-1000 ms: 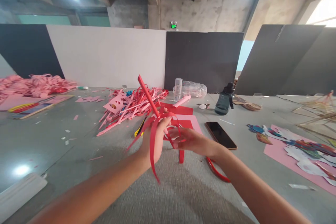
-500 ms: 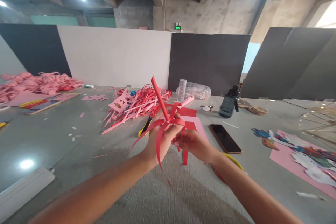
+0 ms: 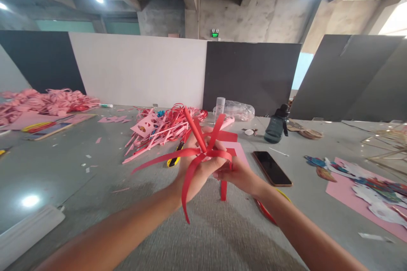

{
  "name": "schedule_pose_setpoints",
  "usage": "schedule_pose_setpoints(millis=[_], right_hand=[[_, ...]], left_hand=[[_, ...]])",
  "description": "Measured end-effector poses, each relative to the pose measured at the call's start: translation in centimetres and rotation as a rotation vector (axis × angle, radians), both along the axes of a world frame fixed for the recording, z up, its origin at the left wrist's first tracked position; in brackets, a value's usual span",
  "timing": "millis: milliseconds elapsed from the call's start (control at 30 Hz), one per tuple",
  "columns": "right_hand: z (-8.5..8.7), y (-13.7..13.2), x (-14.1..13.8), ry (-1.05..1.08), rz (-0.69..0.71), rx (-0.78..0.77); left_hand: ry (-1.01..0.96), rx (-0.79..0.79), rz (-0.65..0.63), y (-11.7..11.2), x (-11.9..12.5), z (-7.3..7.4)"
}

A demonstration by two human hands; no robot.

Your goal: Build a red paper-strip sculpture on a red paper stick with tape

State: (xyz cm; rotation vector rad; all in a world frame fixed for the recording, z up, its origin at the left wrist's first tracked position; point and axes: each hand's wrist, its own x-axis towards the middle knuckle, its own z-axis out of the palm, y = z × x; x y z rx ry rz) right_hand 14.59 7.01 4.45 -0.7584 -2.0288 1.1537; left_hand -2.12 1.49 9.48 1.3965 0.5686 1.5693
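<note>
My left hand (image 3: 195, 169) is closed round a bundle of red paper strips (image 3: 190, 156) that fan out left, down and up, with a rolled red paper stick (image 3: 193, 127) rising from the fist. My right hand (image 3: 237, 174) pinches the strips at the bundle's right side, touching the left hand. Both hands hover above the grey table (image 3: 95, 186). A loose red strip (image 3: 223, 189) stands below the hands.
A heap of red and pink strips (image 3: 159, 127) lies behind the hands, with a yellow utility knife (image 3: 174, 159) beside it. A black phone (image 3: 271, 168), dark water bottle (image 3: 275, 125), clear small bottle (image 3: 219, 108) and pink sheet with coloured cut-outs (image 3: 365, 186) lie to the right.
The strips have spread wider, one now reaching far left. The rolled stick has dropped lower in my left hand, and my right hand has closed in on the bundle.
</note>
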Motion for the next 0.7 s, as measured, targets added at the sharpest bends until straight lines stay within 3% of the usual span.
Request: schedule_pose_setpoints(millis=[100, 200, 433, 700], right_hand=[[0.1, -0.1, 0.0, 0.027, 0.045, -0.149], [0.5, -0.3, 0.0, 0.006, 0.059, -0.167], [0.2, -0.1, -0.2, -0.055, -0.031, -0.242], [0.0, 1.0, 0.8, -0.164, -0.129, -0.152]], left_hand=[[-0.082, -0.003, 0.055, 0.6, -0.3, -0.3], [-0.166, -0.041, 0.08, 1.4, -0.6, -0.3], [-0.339, -0.108, 0.228, 3.6, -2.1, 1.4], [-0.561, -0.171, 0.331, 7.2, -6.0, 2.9]])
